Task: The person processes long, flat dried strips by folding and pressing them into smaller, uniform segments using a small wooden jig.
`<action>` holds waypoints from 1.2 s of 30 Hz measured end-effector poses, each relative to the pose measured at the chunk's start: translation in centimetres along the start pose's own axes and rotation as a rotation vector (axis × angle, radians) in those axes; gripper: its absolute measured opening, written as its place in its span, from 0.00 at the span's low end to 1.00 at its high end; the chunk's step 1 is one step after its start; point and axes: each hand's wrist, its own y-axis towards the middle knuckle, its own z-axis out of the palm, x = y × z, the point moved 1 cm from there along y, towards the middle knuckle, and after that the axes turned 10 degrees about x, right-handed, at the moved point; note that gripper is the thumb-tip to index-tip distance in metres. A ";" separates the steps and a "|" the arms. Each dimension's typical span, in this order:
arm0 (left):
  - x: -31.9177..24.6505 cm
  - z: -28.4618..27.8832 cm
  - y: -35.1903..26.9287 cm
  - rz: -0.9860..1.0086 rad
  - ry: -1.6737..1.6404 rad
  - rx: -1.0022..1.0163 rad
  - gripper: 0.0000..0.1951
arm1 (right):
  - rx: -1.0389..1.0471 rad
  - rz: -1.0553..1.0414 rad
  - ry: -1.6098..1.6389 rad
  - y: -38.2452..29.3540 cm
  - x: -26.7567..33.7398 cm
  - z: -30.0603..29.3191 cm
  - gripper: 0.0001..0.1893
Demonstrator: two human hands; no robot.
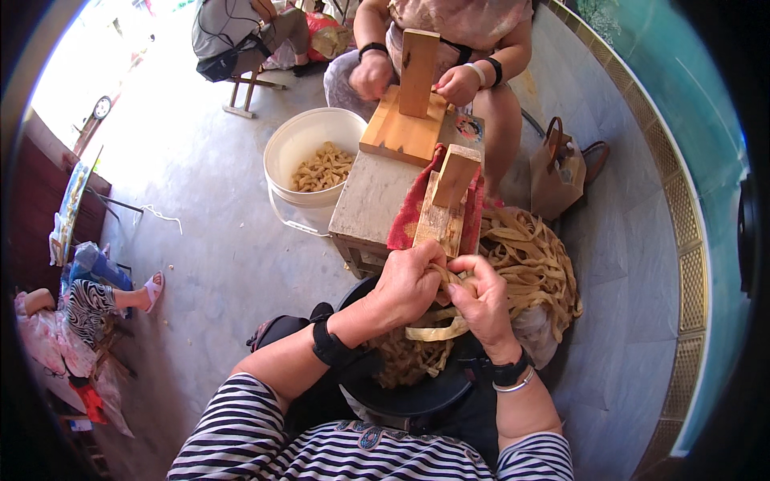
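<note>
Both hands are close together over a dark basin [415, 403]. My left hand [412, 279] pinches a soft tan strip [446, 276], which looks like bean curd skin. The fingers of my right hand [484, 300] grip the same strip from the other side, and a paler loop [436, 330] hangs beneath. Knotted tan pieces [415, 361] lie in the basin. Just beyond my hands, a wooden block with an upright post [457, 177] rests on a red cloth [409, 222] atop a small worn table [376, 192].
A large heap of long tan strips [529, 264] lies at the right. Left of the table stands a white bucket [316, 150] holding tan knots. Opposite, a person's hands [370, 75] work by another wooden stand [418, 72]. A handbag [559, 174] sits on the floor.
</note>
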 end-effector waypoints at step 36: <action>-1.3 -2.3 -0.6 0.266 0.467 0.063 0.12 | 0.173 0.021 0.507 0.7 -1.3 -1.0 0.08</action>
